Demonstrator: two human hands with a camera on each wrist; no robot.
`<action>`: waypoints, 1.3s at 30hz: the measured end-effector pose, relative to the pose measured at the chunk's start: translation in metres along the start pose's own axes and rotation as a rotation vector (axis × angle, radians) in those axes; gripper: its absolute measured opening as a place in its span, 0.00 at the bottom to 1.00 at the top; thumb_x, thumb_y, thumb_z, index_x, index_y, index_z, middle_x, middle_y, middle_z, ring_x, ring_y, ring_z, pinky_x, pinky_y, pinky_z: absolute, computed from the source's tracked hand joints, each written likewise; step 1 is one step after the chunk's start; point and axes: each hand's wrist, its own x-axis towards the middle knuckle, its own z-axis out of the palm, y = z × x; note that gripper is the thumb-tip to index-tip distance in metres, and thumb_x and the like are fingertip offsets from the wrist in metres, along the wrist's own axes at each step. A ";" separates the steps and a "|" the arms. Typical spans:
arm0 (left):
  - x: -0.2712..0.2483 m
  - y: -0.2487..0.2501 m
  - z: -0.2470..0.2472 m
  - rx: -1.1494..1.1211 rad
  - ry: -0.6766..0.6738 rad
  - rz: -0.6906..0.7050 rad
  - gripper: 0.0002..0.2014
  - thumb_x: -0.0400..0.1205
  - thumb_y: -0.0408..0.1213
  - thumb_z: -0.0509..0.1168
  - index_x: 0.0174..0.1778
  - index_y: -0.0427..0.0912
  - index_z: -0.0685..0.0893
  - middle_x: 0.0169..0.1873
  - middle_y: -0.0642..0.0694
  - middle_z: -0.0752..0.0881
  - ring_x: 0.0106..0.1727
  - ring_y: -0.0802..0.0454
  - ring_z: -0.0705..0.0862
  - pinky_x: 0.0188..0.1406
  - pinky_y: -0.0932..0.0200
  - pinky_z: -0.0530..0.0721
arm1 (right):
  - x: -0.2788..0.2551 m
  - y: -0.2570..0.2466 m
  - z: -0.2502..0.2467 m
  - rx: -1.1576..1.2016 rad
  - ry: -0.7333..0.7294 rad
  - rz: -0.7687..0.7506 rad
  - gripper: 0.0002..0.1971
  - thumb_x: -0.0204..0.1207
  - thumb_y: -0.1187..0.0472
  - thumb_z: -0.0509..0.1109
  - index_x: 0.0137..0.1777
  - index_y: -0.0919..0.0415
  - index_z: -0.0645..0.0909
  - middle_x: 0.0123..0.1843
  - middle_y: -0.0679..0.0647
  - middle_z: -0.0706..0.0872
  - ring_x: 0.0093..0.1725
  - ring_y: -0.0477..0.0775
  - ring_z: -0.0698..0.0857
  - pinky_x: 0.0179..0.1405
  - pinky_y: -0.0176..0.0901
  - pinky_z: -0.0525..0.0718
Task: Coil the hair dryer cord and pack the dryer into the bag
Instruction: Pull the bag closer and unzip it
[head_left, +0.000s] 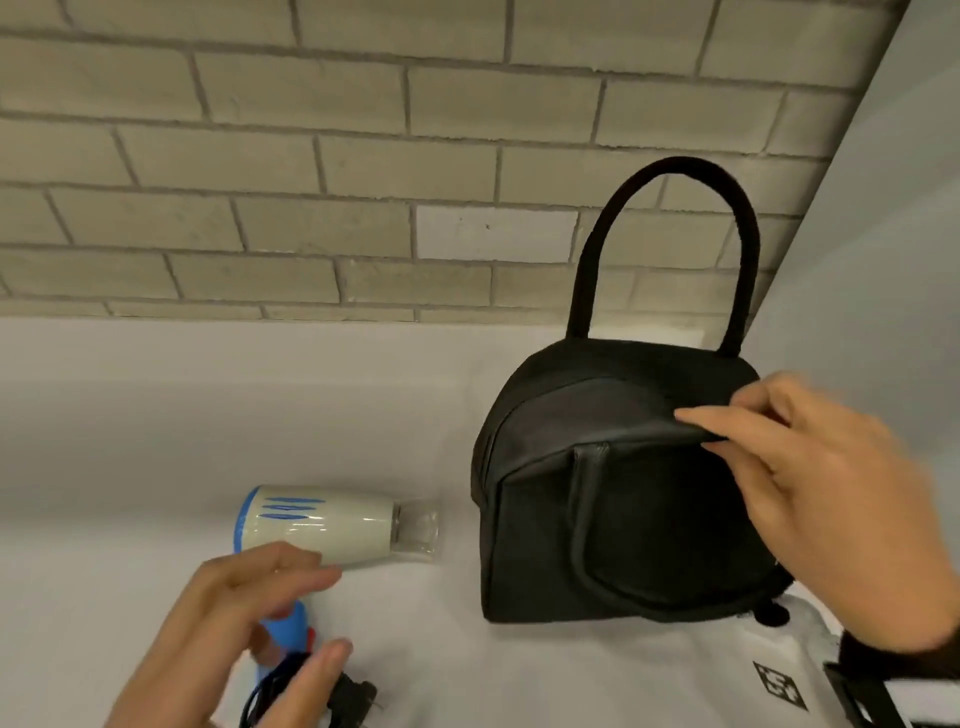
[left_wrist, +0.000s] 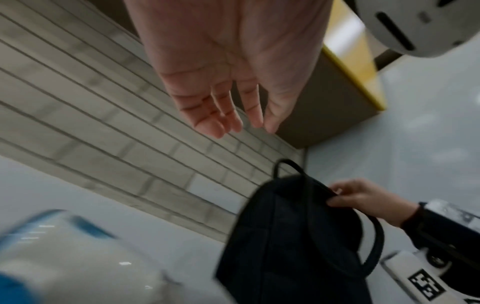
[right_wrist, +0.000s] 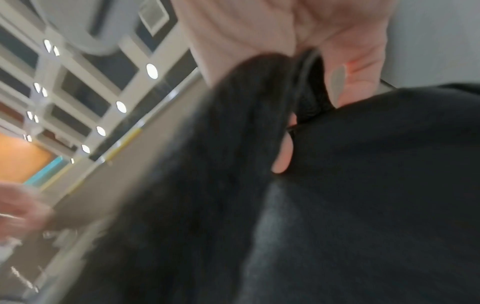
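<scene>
A white hair dryer (head_left: 332, 525) with blue trim lies on its side on the white table (head_left: 130, 415), nozzle pointing right toward the bag. Its blue handle (head_left: 291, 629) points toward me, with the black cord (head_left: 275, 691) bunched beside the plug (head_left: 356, 696). My left hand (head_left: 332, 613) hovers just over the handle with fingers extended; its palm (left_wrist: 233, 82) holds nothing. The black bag (head_left: 623, 493) stands upright at the right with one carry handle (head_left: 670, 171) raised. My right hand (head_left: 701, 428) pinches the edge of the bag's top opening; the thumb (right_wrist: 348, 86) presses on the fabric (right_wrist: 363, 185).
A grey brick wall (head_left: 311, 156) runs along the back of the table, and a pale side wall (head_left: 883, 260) closes in on the right. A printed square marker (head_left: 779, 686) shows at the front right. Bare table lies left of and behind the dryer.
</scene>
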 end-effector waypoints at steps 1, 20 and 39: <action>0.010 0.004 0.004 -0.021 0.005 0.071 0.18 0.70 0.69 0.56 0.56 0.76 0.73 0.57 0.72 0.76 0.47 0.69 0.77 0.36 0.77 0.78 | -0.014 -0.010 -0.004 -0.006 -0.018 0.001 0.12 0.70 0.66 0.69 0.51 0.54 0.86 0.38 0.56 0.82 0.32 0.59 0.80 0.28 0.48 0.78; -0.005 -0.012 0.062 0.065 -0.081 0.377 0.32 0.68 0.60 0.61 0.70 0.71 0.60 0.78 0.69 0.50 0.79 0.67 0.47 0.62 0.55 0.61 | -0.099 0.002 0.055 1.098 -0.648 0.809 0.33 0.79 0.75 0.51 0.13 0.59 0.81 0.17 0.45 0.82 0.22 0.37 0.80 0.24 0.24 0.76; 0.019 0.038 0.070 0.516 -0.181 0.797 0.19 0.76 0.39 0.53 0.63 0.56 0.74 0.60 0.58 0.85 0.65 0.48 0.81 0.69 0.41 0.70 | -0.073 0.026 0.050 0.819 -0.712 0.782 0.19 0.73 0.77 0.58 0.23 0.64 0.78 0.25 0.58 0.75 0.27 0.50 0.71 0.27 0.36 0.72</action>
